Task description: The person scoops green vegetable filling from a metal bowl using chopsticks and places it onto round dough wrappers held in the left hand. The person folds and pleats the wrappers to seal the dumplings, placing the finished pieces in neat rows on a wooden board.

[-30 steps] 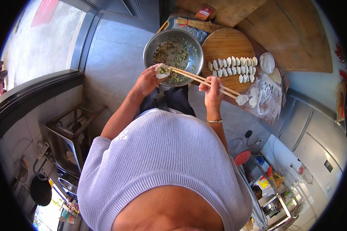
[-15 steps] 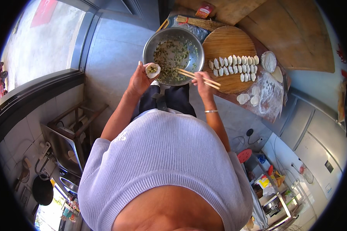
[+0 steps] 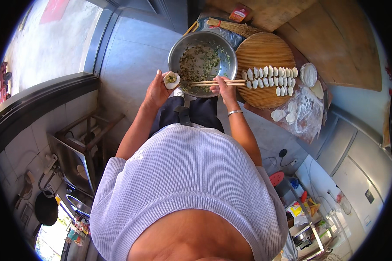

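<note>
My left hand (image 3: 157, 90) holds a round dumpling wrapper (image 3: 174, 85) with a small heap of green filling (image 3: 170, 79) on it, at the left rim of a large metal bowl (image 3: 233, 61). In my right hand (image 3: 224, 90) is a pair of wooden chopsticks (image 3: 207, 83), closed round by the fingers. Their tips lie over the near left part of the bowl, close to the wrapper. Chopped green filling (image 3: 198, 61) is spread thinly over the bowl's bottom. To the right, folded dumplings (image 3: 270, 81) stand in rows on a round slatted board (image 3: 265, 48).
Loose wrappers (image 3: 284, 114) lie on the table by a floury plastic sheet (image 3: 303, 111). Near them stands a round dish of white flour (image 3: 309, 75). A straw brush (image 3: 233, 27) lies behind the bowl. At the left is a wooden-framed stand (image 3: 93, 130).
The chopsticks have swung from a slant to nearly level, their tips moving left toward the wrapper. My left hand still holds the filled wrapper. The whole view has shifted slightly.
</note>
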The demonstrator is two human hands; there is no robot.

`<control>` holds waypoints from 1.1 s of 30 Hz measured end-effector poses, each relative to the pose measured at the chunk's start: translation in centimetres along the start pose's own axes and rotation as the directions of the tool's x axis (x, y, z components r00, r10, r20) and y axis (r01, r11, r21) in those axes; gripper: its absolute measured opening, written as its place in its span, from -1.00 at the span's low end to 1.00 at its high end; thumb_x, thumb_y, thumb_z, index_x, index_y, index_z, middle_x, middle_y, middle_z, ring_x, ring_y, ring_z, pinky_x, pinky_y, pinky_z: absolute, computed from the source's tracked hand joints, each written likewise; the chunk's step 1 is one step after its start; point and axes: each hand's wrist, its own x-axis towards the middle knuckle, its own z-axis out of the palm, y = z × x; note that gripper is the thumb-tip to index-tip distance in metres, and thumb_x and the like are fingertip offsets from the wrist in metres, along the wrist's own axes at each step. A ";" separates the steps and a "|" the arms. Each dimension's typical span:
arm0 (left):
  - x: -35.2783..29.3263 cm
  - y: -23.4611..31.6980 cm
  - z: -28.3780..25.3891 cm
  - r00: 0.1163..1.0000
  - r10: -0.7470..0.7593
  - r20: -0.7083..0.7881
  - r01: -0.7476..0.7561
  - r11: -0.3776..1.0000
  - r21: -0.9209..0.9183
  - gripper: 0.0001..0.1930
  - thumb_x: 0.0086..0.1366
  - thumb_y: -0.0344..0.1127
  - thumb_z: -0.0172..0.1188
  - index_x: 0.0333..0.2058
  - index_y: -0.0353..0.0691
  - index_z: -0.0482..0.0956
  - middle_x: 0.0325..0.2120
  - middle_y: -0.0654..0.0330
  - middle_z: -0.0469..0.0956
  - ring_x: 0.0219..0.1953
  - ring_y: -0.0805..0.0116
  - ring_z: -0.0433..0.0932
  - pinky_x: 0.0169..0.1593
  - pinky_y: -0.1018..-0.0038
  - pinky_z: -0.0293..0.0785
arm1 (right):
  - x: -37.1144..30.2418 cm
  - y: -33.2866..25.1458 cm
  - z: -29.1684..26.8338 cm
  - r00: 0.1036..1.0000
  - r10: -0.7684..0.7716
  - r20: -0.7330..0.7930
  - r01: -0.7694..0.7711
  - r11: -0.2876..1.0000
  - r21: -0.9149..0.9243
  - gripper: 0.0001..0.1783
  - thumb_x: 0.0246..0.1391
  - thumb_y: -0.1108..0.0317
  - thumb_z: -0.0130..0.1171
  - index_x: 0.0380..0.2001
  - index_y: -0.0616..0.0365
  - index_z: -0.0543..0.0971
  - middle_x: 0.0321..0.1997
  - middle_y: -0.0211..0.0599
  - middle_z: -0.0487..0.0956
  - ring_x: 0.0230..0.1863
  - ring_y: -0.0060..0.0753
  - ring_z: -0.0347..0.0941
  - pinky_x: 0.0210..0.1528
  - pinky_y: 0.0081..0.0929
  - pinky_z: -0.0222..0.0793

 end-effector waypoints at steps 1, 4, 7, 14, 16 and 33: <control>0.0 0.0 -0.1 1.000 0.002 -0.003 -0.002 1.000 0.007 -0.43 0.41 0.12 -0.26 0.00 -0.32 0.40 -0.05 0.09 0.50 0.01 0.24 0.48 0.14 0.30 0.38 | -0.2 0.0 -0.3 1.000 0.017 -0.006 -0.017 0.999 0.047 -0.70 0.20 0.16 0.08 -0.29 0.23 0.49 -0.46 -0.31 0.55 -0.53 -0.52 0.54 -0.53 -0.65 0.48; 0.3 0.1 -0.3 1.000 0.004 -0.013 -0.004 1.000 0.024 -0.44 0.41 0.11 -0.26 -0.01 -0.32 0.40 -0.06 0.08 0.49 0.01 0.23 0.48 0.14 0.30 0.39 | -1.2 -0.3 -0.9 0.996 0.078 -0.051 -0.066 0.975 0.211 -0.72 0.20 0.19 0.08 -0.30 0.23 0.50 -0.48 -0.31 0.55 -0.54 -0.48 0.56 -0.56 -0.65 0.50; 0.5 0.1 -0.3 1.000 -0.004 -0.031 0.005 0.999 0.032 -0.44 0.41 0.10 -0.26 -0.01 -0.32 0.40 -0.06 0.08 0.49 0.01 0.23 0.48 0.14 0.29 0.39 | -2.1 -0.3 -1.9 0.994 0.093 -0.053 -0.072 0.944 0.321 -0.71 0.21 0.15 0.08 -0.29 0.20 0.48 -0.46 -0.31 0.55 -0.50 -0.44 0.56 -0.51 -0.61 0.51; 1.0 -0.2 -0.2 0.997 -0.005 -0.071 0.008 0.999 0.033 -0.44 0.41 0.09 -0.24 -0.02 -0.34 0.41 -0.06 0.06 0.49 0.01 0.21 0.48 0.13 0.27 0.40 | -2.9 -1.6 -1.0 0.978 -0.116 -0.172 0.108 0.993 -0.057 -0.70 0.19 0.21 0.09 -0.28 0.28 0.51 -0.45 -0.31 0.56 -0.53 -0.56 0.53 -0.53 -0.69 0.45; 1.0 -0.2 -0.3 0.998 -0.001 -0.065 0.003 0.999 0.033 -0.44 0.41 0.09 -0.24 -0.02 -0.35 0.41 -0.06 0.06 0.49 0.01 0.20 0.48 0.13 0.27 0.40 | -2.4 -2.0 0.4 0.978 -0.165 -0.130 0.145 0.978 -0.149 -0.70 0.17 0.21 0.11 -0.25 0.28 0.54 -0.47 -0.34 0.56 -0.54 -0.63 0.50 -0.52 -0.71 0.40; 0.1 0.1 -1.1 0.994 0.029 -0.108 -0.028 1.000 0.008 -0.49 0.41 0.03 -0.18 -0.06 -0.38 0.40 -0.11 0.00 0.50 -0.06 0.17 0.52 0.06 0.24 0.48 | 0.7 -0.6 0.2 1.000 0.015 -0.024 -0.014 0.998 0.063 -0.69 0.19 0.19 0.08 -0.31 0.29 0.51 -0.47 -0.29 0.57 -0.57 -0.52 0.55 -0.60 -0.70 0.45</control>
